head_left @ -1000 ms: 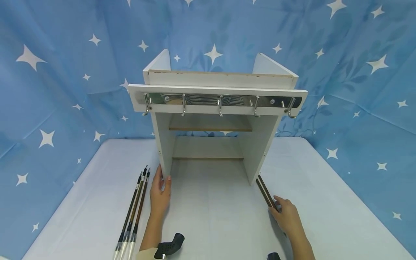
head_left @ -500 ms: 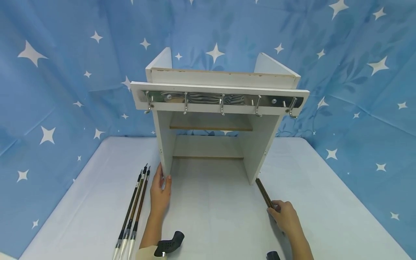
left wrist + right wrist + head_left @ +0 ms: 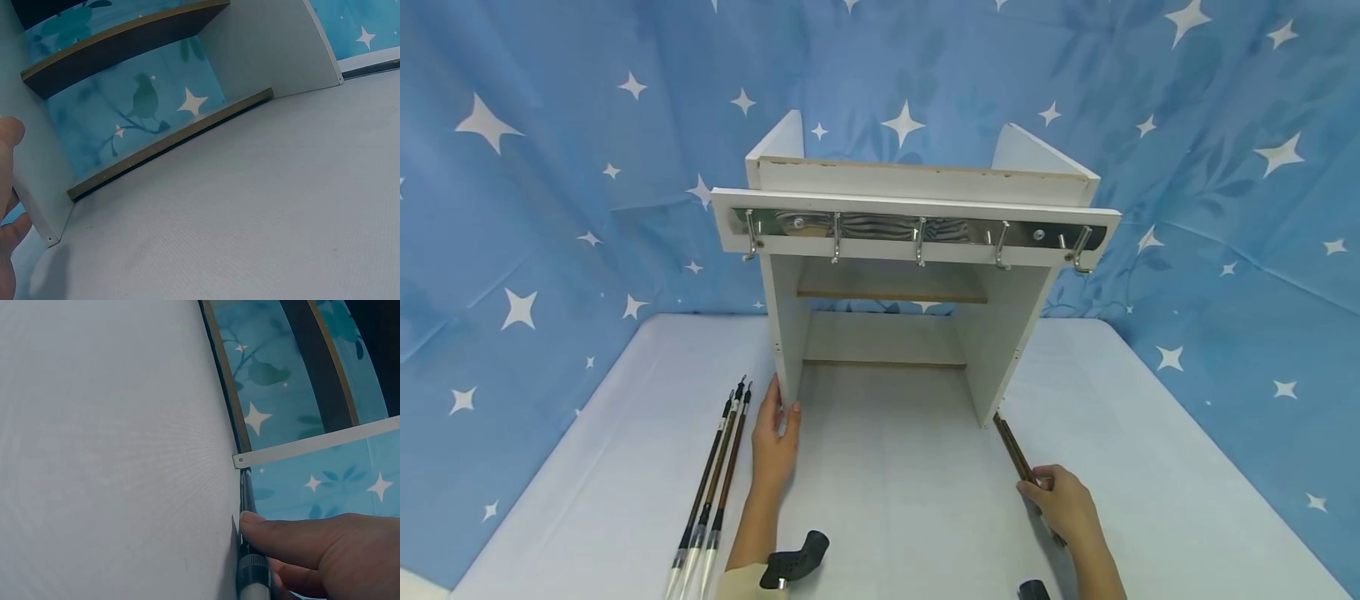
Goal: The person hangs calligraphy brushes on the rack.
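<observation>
Hands at the white rack (image 3: 917, 275), one brush in hand.

Left hand (image 3: 777, 442), fingers straight, braces the rack's 7 o'clock leg; right hand (image 3: 1063, 504) seemingly pinches a brush (image 3: 1013, 446) lying at its 5 o'clock foot. Lifted carelessly, the brush could catch that foot.

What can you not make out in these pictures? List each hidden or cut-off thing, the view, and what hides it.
1. Right hand, head view: its own back hides how the fingers close on the brush.
2. That brush's tip, head view: hidden beside the white shelf unit's side panel.
3. Three brushes, head view: lower ends cut off by the bottom edge.
4. Left hand, left wrist view: mostly cut off by the left edge.
</observation>
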Action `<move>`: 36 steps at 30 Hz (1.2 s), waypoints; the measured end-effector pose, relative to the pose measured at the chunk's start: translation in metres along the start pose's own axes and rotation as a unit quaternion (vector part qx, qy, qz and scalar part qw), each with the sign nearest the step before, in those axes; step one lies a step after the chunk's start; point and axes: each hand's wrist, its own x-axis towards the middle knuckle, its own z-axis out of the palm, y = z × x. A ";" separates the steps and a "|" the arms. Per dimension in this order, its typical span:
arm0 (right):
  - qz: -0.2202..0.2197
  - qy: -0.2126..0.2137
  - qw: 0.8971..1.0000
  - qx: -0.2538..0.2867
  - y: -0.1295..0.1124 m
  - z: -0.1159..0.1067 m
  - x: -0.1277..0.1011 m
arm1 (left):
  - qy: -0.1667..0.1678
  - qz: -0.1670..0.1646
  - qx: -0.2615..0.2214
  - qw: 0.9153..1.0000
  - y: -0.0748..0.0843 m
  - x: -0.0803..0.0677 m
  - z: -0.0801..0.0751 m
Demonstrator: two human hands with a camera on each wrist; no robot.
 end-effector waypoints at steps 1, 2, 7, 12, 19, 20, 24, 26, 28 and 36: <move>0.003 0.000 1.000 0.002 0.001 0.000 0.000 | -0.002 -0.001 0.001 1.000 0.000 0.000 0.000; 0.005 -0.002 1.000 0.003 0.001 0.000 0.000 | -0.002 0.000 0.002 1.000 0.001 0.000 0.000; 0.007 0.002 1.000 0.011 0.003 0.000 0.001 | -0.001 0.004 0.002 1.000 -0.016 0.002 0.002; -0.013 0.062 0.998 0.030 0.003 -0.001 -0.001 | 0.003 0.009 0.003 1.000 -0.039 0.006 0.005; -0.039 0.182 0.981 0.061 -0.003 -0.003 -0.005 | 0.002 0.006 0.006 1.000 -0.038 0.005 0.005; -0.041 0.197 0.977 0.064 -0.004 -0.003 -0.005 | 0.002 0.004 0.006 1.000 -0.037 0.005 0.005; -0.061 0.248 0.964 0.073 -0.006 -0.001 -0.005 | 0.000 0.000 0.007 1.000 -0.037 0.005 0.004; -0.063 0.269 0.958 0.078 -0.007 -0.003 -0.006 | -0.003 -0.002 0.005 1.000 -0.036 0.005 0.006; -0.064 0.287 0.952 0.087 -0.008 -0.004 -0.007 | -0.005 -0.002 0.003 1.000 -0.036 0.006 0.006; -0.144 0.375 0.901 0.165 -0.027 -0.009 -0.019 | -0.005 -0.010 -0.012 1.000 -0.019 0.001 0.002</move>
